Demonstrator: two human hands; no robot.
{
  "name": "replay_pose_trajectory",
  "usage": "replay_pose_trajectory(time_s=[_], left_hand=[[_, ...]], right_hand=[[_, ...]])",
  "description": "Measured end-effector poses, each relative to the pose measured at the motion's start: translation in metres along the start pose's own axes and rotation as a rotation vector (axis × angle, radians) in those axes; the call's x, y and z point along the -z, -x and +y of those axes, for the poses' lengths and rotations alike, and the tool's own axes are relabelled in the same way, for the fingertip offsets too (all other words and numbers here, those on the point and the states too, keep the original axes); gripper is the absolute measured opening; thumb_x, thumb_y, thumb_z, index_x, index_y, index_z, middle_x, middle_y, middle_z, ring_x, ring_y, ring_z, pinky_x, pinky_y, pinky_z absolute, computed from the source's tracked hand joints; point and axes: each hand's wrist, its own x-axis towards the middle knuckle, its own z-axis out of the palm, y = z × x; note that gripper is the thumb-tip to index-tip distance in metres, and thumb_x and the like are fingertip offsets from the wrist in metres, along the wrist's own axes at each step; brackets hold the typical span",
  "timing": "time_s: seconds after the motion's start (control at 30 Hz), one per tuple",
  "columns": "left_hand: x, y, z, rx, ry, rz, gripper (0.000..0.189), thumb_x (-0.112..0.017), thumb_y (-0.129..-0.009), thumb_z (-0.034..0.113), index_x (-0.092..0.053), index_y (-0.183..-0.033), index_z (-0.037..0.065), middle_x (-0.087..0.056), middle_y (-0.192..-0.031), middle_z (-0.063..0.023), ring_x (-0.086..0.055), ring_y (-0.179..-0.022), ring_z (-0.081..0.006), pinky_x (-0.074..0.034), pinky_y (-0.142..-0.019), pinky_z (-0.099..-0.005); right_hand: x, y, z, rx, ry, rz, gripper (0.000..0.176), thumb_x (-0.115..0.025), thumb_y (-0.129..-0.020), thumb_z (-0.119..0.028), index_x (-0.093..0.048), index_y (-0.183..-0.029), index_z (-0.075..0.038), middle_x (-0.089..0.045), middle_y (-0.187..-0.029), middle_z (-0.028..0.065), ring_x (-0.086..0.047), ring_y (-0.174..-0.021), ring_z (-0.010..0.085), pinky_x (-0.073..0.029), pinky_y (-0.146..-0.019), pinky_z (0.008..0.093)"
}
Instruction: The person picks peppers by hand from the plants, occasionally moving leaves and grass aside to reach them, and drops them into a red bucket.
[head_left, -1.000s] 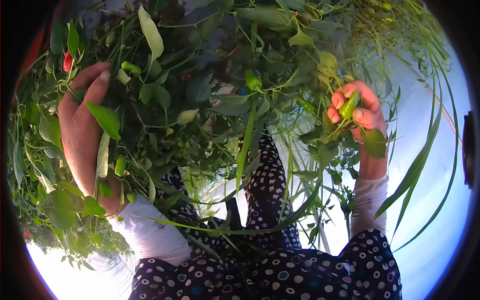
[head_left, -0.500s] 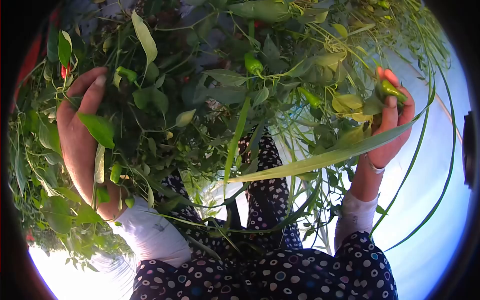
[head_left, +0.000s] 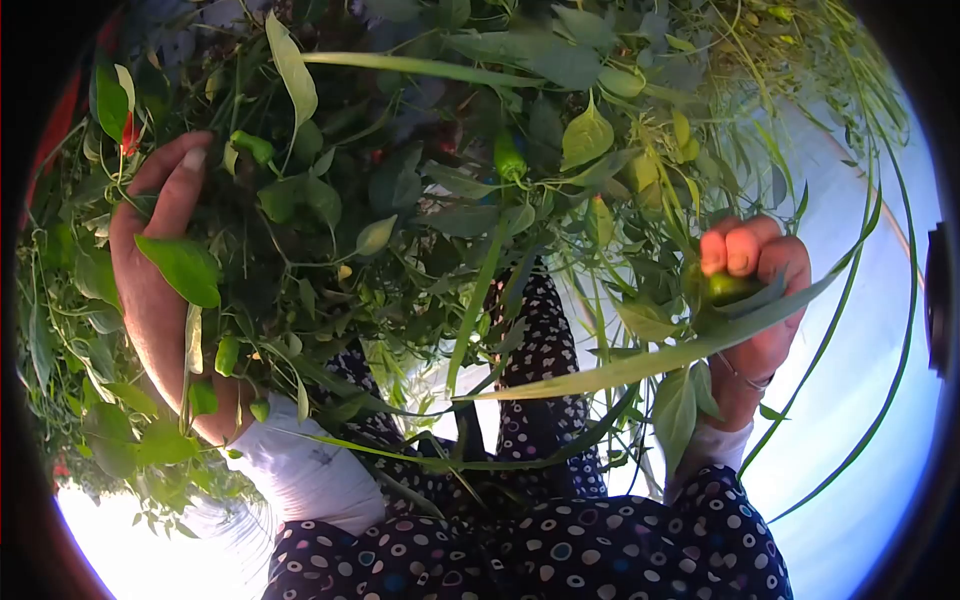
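At the left of the head view, my left hand (head_left: 150, 240) is among the leaves, thumb and forefinger pressed close together on something too hidden to make out. A green pepper (head_left: 253, 148) hangs just right of its fingertips. On the right side, my right hand (head_left: 765, 270) has its fingers curled around a green pepper (head_left: 730, 289), partly covered by the fingers and a leaf. Another green pepper (head_left: 509, 158) hangs near the top middle, and one more (head_left: 227, 355) is beside my left wrist.
Dense pepper plants (head_left: 420, 200) fill the upper view. A long grass blade (head_left: 650, 366) crosses in front of my right wrist, and thin blades arch at the right. My legs in patterned trousers (head_left: 540, 350) are below, with pale sheeting (head_left: 850, 400) at the right.
My right hand has moved down and left, its fingers now curled over the pepper. Leaves and stems around it have shifted. My left hand is nearly where it was.
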Motion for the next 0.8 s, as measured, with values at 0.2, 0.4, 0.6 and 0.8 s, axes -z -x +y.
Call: replay_pose_trajectory(time_s=[0.2, 0.4, 0.6, 0.8], left_hand=[[0.002, -0.005, -0.002, -0.028, -0.072, -0.015, 0.027, -0.061, -0.085, 0.022, -0.064, -0.105, 0.004, -0.062, -0.094, -0.0049, -0.057, -0.083, -0.0114, -0.044, -0.075, -0.0239], [0.002, -0.008, 0.001, -0.101, -0.213, 0.025, 0.028, -0.062, -0.084, 0.022, -0.064, -0.106, 0.005, -0.062, -0.098, -0.006, -0.057, -0.087, -0.0118, -0.043, -0.078, -0.0239], [0.001, -0.005, 0.0, -0.05, -0.146, 0.037, 0.027, -0.062, -0.085, 0.021, -0.064, -0.106, 0.003, -0.062, -0.098, -0.0069, -0.058, -0.089, -0.0123, -0.044, -0.078, -0.0238], [0.001, -0.005, 0.001, 0.021, -0.023, -0.013, 0.026, -0.061, -0.085, 0.019, -0.063, -0.105, 0.002, -0.063, -0.094, -0.0073, -0.06, -0.081, -0.0121, -0.047, -0.072, -0.0233]], right_hand=[[-0.01, 0.022, -0.008, -0.19, -0.665, -0.506, 0.02, -0.066, -0.079, -0.013, -0.049, -0.077, -0.003, -0.055, -0.073, 0.0149, -0.054, -0.056, 0.0243, -0.052, -0.052, 0.0365], [-0.019, 0.09, 0.093, -0.856, -0.84, 0.147, 0.01, -0.058, -0.083, -0.013, -0.056, -0.089, -0.005, -0.055, -0.077, 0.0088, -0.054, -0.062, 0.0213, -0.043, -0.049, 0.0296], [-0.002, 0.083, 0.164, -0.755, 0.236, 0.325, 0.016, -0.054, -0.087, -0.015, -0.057, -0.1, -0.006, -0.056, -0.092, 0.0058, -0.055, -0.084, 0.0202, -0.049, -0.074, 0.0412], [0.045, 0.073, 0.249, -0.341, 0.951, -0.004, 0.03, -0.055, -0.079, -0.017, -0.057, -0.107, -0.006, -0.056, -0.105, 0.0103, -0.056, -0.086, 0.0209, -0.045, -0.08, 0.0355]])
